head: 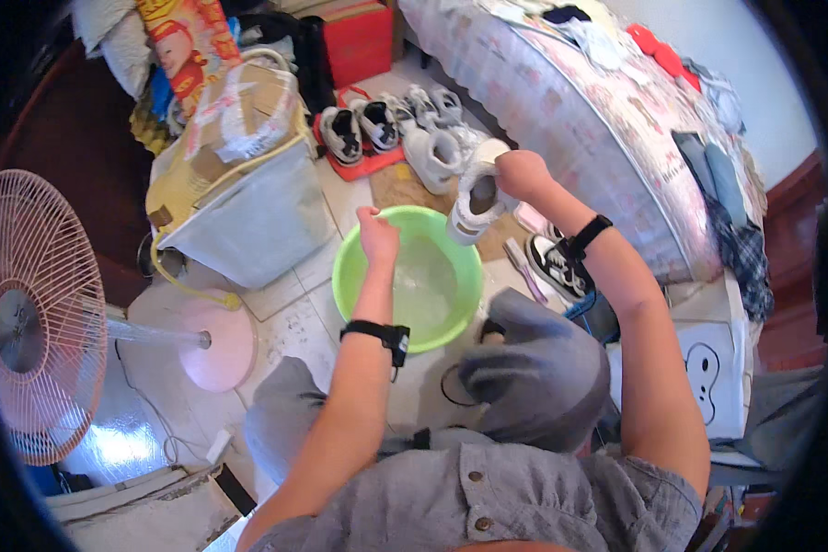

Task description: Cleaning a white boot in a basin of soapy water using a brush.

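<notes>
A white shoe (481,195) hangs beside and partly over the right rim of a light green plastic basin (470,303). My right hand (522,174) grips it at the end farther from me, and its dark insole shows through the opening. Cloudy water (424,283) stands in the basin. Over the basin's far left rim is my left hand (378,236), its fingers loosely curled. Whether that hand touches the rim cannot be made out. To the right on the floor lie a purple-handled brush (526,270) and a black-and-white shoe (559,265).
Several white shoes (431,155) stand beyond the basin, some on a red mat (366,164). A loaded storage bin (262,221) and a pink standing fan (41,317) are at left. A plastic-wrapped mattress (593,138) borders the right side.
</notes>
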Demonstrator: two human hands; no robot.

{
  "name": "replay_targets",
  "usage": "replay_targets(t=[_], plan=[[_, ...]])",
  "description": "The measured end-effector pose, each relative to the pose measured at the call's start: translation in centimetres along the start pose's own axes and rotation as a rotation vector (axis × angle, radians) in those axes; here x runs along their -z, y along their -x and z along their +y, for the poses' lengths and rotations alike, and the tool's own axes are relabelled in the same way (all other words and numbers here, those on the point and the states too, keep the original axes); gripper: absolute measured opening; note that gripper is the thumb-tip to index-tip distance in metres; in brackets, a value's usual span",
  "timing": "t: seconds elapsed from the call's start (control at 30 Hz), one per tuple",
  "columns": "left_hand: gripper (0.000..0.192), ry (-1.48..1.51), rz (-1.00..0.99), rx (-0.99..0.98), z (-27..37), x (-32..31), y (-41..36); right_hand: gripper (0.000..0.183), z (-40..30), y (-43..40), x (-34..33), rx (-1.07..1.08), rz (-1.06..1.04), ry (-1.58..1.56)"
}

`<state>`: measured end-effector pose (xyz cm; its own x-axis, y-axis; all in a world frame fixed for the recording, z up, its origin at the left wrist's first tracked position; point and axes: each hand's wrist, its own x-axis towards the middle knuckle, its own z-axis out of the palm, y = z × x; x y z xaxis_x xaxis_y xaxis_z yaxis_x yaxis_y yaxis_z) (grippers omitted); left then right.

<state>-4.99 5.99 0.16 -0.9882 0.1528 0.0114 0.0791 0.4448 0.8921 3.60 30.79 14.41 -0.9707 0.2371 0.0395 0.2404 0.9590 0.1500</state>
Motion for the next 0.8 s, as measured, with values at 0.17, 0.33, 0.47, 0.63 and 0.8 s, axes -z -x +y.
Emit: replay_targets(t=[0.17,0.33,0.47,0.63,0.8], plan=[[0.041,-0.246,0.070,0.084,-15.3,0.3,-1.7,0.013,-7.1,-6.1,2.6,0.277,0.107,0.031],[0.059,0.536,-0.167,0.387,-15.9,3.6,-3.8,0.011,-11.3,-4.1,3.8,0.495,0.414,-0.136],[0.072,1.003,-0.379,0.256,-6.8,7.6,-5.2,0.027,-12.8,-3.4,1.5,0.611,0.458,-0.233],[0.060,1.169,-0.451,0.420,-8.1,7.4,-4.0,0.045,-14.5,-3.3,0.0,0.847,0.371,-0.367],[0.065,1.203,-0.450,0.522,-10.5,8.5,-1.9,0.046,-13.5,-5.9,-4.1,0.696,-0.503,-1.193]])
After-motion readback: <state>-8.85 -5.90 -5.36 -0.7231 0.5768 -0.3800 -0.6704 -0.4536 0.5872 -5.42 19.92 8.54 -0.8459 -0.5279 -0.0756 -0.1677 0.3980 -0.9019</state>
